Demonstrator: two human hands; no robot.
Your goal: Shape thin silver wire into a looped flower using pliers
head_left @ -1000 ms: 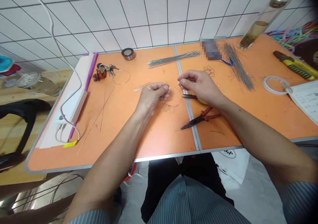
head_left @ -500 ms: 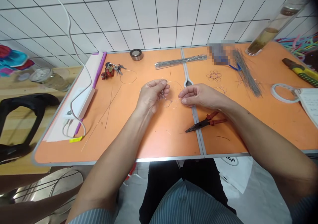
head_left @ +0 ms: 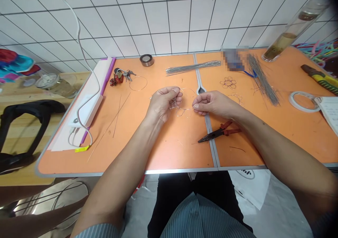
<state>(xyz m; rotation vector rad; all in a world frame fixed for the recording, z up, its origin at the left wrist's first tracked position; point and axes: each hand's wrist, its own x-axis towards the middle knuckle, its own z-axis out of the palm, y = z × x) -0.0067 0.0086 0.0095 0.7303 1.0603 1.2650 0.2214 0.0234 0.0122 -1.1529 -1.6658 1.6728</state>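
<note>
Between my hands is a thin wire ring [head_left: 181, 108] with small bent loops along it, just above the orange table. My left hand [head_left: 166, 102] is closed on its left side, thumb against the fingers. On the right side my right hand [head_left: 207, 103] pinches the wire at the fingertips. Part of the wire is hidden by the fingers, and its fine strands are hard to make out. Pliers with red handles [head_left: 218, 132] lie just in front of my right hand. Beyond that hand rests a flower-shaped wire piece [head_left: 228, 82], with another looped wire [head_left: 236, 98] partly behind the wrist.
A bundle of straight wires [head_left: 192, 68] and a tied bundle [head_left: 264, 81] lie at the back. Keys [head_left: 124, 75], a plain wire hoop [head_left: 138, 83] and a tape roll [head_left: 146, 60] are at back left. A power strip [head_left: 88, 113] lies left; a liquid-filled bottle [head_left: 286, 37] stands back right.
Both hands keep hold of the wire ring, with hardly any movement of the fingers. The whole view has shifted slightly, so everything sits a little lower and to the right.
</note>
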